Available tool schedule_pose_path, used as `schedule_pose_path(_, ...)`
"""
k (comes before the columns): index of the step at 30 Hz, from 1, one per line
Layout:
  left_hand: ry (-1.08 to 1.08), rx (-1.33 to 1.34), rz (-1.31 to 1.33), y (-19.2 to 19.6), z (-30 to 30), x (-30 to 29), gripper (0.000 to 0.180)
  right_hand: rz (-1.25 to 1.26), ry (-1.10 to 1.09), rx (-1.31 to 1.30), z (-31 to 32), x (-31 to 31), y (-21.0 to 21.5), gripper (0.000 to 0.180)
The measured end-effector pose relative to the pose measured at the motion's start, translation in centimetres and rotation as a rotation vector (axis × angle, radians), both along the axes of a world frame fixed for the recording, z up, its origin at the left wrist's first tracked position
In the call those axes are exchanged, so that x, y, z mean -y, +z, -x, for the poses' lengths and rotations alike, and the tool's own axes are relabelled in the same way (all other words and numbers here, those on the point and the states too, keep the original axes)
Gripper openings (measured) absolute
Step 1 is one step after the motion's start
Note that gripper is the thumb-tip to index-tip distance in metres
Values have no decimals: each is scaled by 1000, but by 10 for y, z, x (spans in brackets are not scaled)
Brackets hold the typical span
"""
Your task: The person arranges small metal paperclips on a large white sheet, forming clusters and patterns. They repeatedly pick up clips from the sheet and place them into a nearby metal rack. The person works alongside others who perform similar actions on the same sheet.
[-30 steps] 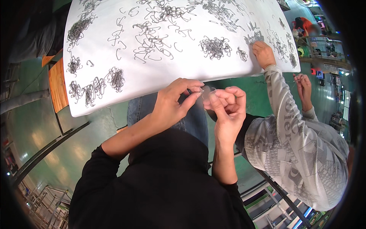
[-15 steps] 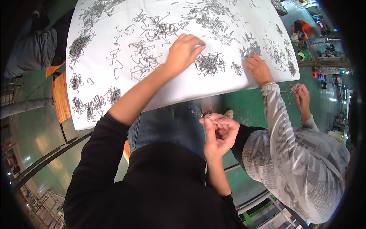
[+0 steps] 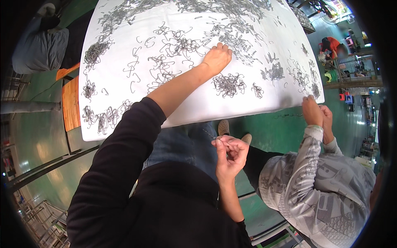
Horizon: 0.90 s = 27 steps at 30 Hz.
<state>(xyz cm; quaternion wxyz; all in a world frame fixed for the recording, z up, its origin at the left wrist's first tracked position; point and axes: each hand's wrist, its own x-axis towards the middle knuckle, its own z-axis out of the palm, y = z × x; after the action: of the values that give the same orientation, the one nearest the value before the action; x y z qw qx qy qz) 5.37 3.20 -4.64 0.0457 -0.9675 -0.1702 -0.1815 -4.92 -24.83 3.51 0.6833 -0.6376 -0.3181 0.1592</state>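
My left hand (image 3: 218, 59) is over the table with its fingers curled down at the near edge of a spread of small grey metal links (image 3: 235, 35). Its fingertips are hidden, so what they pinch cannot be made out. In front of my body, below the table edge, my right hand (image 3: 231, 155) pinches a thin metal chain (image 3: 210, 134) between thumb and fingers. Nearer than my left hand lies a dense heap of bent wire hooks (image 3: 228, 84). Looser S-shaped hooks (image 3: 180, 44) are scattered to its left.
A white-covered table (image 3: 186, 109) carries more heaps of hooks (image 3: 96, 51) along its left side. To my right, a co-worker in a grey patterned sleeve (image 3: 306, 165) holds both hands (image 3: 316, 111) together by the table corner, with a chain (image 3: 288, 115) hanging there. A wooden bench (image 3: 71, 103) stands at left.
My left hand has moved away from me and right to the links, its fingers curling in. My right hand stays about in place. The co-worker's hand has left the table and joined the other.
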Motion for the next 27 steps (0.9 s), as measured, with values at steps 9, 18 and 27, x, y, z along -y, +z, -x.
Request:
schedule_pose_path(9, 19, 470, 1149, 53, 97, 64, 14, -3, 6, -19, 11, -7, -3, 26)
schedule_pose_path(18, 78, 494, 1764, 102, 194, 130, 16, -19, 47, 17, 18, -20, 0, 25)
schedule_pose_path(27, 25, 500, 1462, 118, 213, 138, 13, -5, 48, 104, 24, -27, 5, 23)
